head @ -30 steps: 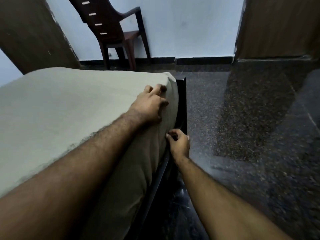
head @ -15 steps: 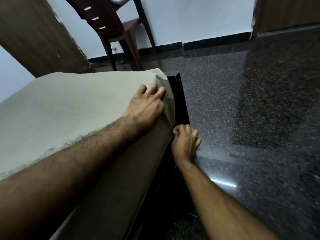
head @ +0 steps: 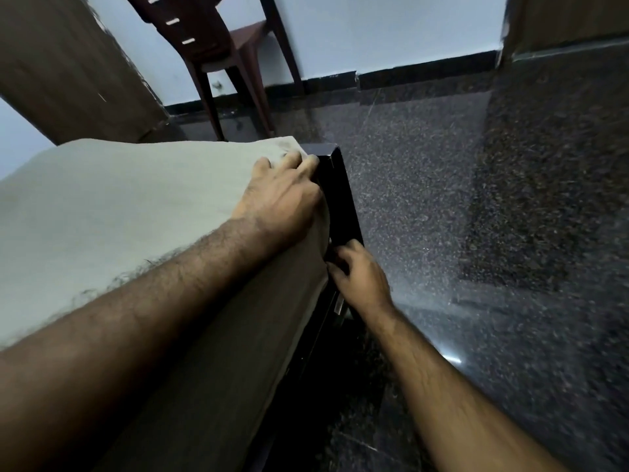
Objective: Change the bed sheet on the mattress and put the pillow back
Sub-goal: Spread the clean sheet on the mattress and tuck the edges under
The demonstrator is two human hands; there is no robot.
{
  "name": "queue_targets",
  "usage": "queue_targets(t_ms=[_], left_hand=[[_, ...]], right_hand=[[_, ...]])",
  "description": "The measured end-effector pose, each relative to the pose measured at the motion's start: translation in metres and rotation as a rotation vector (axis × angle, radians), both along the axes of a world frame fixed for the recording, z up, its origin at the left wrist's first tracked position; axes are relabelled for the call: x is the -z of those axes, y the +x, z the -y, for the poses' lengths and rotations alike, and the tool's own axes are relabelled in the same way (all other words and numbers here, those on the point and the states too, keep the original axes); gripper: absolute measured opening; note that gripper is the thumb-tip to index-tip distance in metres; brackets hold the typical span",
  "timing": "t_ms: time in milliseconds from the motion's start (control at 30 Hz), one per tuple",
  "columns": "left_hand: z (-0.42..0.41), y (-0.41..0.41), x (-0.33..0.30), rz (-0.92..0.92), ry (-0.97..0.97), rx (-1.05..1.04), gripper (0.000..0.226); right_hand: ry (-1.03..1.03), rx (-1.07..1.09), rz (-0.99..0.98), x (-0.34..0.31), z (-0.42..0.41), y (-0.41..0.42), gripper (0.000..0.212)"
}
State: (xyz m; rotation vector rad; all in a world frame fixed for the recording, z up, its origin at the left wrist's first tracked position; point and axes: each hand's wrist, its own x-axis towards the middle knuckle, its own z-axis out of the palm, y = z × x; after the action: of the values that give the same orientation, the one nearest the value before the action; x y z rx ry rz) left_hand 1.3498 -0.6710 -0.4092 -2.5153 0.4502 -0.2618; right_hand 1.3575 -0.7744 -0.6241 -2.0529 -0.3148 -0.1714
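Mattress (head: 119, 206) on black bed frame (head: 343, 195); speckled floor (head: 459, 199) beside.

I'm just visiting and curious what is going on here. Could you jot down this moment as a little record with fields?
Activity: fitting a sheet at a bed corner
Bed sheet: pale, spread smooth over the mattress top
Left hand: rests on the mattress corner, fingers reaching over its edge
Right hand: low at the gap between mattress side and black bed frame, fingers curled toward it; what they grip is hidden
Chair: dark, standing by the wall beyond the bed
Floor: dark speckled stone
Pillow: not in view
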Motion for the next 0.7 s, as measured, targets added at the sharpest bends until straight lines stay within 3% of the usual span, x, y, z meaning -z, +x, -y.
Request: queue_targets(t_ms=[200, 300, 433, 700], left_hand=[[0.007, 0.001, -0.001, -0.005, -0.06, -0.039, 0.017], [0.009, 0.0, 0.0, 0.006, -0.003, -0.036, 0.017], [0.011, 0.002, 0.001, 0.047, 0.052, -0.006, 0.019], [0.023, 0.005, 0.008, 0.055, 0.297, 0.37, 0.038]], right_hand=[[-0.224, 0.007, 0.078, -0.014, 0.005, 0.009, 0.015], [-0.261, 0.119, 0.154, -0.011, -0.003, 0.0, 0.008], [-0.37, 0.314, 0.187, -0.009, 0.001, 0.0, 0.019], [-0.318, 0.373, 0.138, -0.01, 0.004, 0.011, 0.022]])
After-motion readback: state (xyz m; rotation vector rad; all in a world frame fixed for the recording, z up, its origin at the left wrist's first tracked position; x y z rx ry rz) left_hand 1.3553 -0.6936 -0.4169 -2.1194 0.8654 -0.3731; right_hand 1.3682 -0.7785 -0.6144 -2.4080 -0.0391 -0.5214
